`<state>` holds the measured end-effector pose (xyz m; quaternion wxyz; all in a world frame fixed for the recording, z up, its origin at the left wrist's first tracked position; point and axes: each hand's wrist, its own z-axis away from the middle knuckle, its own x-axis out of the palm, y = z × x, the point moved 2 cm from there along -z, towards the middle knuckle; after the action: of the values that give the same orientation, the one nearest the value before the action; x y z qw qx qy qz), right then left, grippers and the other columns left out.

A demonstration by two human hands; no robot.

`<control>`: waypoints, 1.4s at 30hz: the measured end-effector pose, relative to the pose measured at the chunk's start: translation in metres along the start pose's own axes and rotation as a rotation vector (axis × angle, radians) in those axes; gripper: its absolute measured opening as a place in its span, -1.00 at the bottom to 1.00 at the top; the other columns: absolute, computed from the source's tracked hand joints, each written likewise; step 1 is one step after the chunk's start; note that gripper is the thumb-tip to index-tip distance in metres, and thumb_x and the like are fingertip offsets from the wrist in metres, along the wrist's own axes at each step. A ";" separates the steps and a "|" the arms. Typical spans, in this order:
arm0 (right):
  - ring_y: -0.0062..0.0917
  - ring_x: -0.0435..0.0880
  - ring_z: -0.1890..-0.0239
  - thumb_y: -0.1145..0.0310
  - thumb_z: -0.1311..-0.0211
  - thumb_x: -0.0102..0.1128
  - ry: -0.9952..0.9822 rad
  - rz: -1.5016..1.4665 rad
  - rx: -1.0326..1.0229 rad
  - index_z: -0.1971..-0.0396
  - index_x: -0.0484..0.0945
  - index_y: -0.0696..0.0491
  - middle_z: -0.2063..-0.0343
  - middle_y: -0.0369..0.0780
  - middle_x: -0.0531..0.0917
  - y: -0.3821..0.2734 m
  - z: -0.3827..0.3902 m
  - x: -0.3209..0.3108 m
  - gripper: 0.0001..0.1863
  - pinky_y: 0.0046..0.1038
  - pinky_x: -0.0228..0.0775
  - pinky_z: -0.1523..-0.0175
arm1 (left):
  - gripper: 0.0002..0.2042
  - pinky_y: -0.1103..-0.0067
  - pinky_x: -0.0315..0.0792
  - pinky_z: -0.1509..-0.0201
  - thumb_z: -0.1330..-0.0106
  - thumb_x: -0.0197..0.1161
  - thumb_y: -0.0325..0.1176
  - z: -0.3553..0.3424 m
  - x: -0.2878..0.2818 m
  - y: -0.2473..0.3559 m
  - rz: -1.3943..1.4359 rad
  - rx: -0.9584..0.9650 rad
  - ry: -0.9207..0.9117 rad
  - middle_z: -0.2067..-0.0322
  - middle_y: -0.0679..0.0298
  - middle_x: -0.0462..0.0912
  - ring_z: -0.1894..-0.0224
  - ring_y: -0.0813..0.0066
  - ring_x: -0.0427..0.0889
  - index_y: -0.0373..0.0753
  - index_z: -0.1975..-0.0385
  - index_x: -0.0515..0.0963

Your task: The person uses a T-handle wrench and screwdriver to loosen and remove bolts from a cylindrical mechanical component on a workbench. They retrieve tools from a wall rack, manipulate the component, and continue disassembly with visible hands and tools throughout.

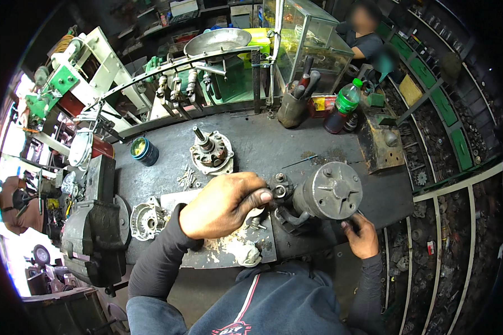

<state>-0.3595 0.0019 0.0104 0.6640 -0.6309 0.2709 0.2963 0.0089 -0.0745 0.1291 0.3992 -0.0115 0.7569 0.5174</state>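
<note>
A grey starter motor (335, 192) stands on the dark workbench with its round end cap up, bolts showing on top. Beside it on the left is its smaller dark solenoid part (281, 191) with terminals. My left hand (226, 204) is closed, thumb pressed against curled fingers, right beside those terminals; anything inside it is hidden. With thumb and fingers, my right hand (363, 237) grips the lower right edge of the starter motor. Left of it, an alternator rotor (207, 146) sits shaft-up in its housing, and an open metal housing (147, 219) lies further left.
A bench vise (95, 234) stands at the left. Small bolts (188, 180), a blue-black tin (144, 151), a crumpled rag (247, 254) and a thin screwdriver (299, 161) lie about. A tool holder (294, 109) and bottle (343, 106) stand behind. Another person (363, 42) is at the back right.
</note>
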 end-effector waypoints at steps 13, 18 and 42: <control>-0.43 0.67 0.26 0.55 -0.29 0.32 0.232 -0.216 -0.377 0.18 0.67 0.23 0.32 -0.16 0.69 -0.096 -0.029 -0.048 -0.86 -0.45 0.48 0.10 | -0.65 0.17 0.45 0.22 -0.41 0.28 -0.02 -0.040 -0.021 0.004 -0.338 -0.075 -0.225 0.44 -0.02 0.65 0.29 -0.11 0.64 -0.24 0.25 0.72; -0.26 0.63 -0.04 0.05 -0.21 0.48 0.342 -0.242 -0.689 0.00 0.65 0.13 0.07 -0.08 0.65 -0.157 -0.037 -0.065 -0.48 -0.23 0.46 -0.17 | -0.64 0.18 0.53 0.22 -0.42 0.26 -0.01 -0.040 -0.021 0.008 -0.402 -0.036 -0.172 0.48 0.00 0.70 0.33 -0.07 0.70 -0.20 0.23 0.75; -0.12 0.62 0.00 0.20 -0.06 0.52 -0.192 0.321 -0.980 -0.01 0.60 0.12 0.08 -0.06 0.64 -0.253 -0.075 -0.055 -0.47 -0.18 0.43 -0.14 | -0.61 0.64 0.46 0.19 -0.14 0.52 -0.55 0.004 0.010 -0.002 0.297 -0.169 0.485 0.36 0.40 0.49 0.30 0.66 0.46 -0.27 0.07 0.51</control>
<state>-0.2094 -0.0826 0.2176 0.2588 -0.7881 0.1317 0.5428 0.0055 -0.0682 0.1204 0.1242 -0.0572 0.7778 0.6134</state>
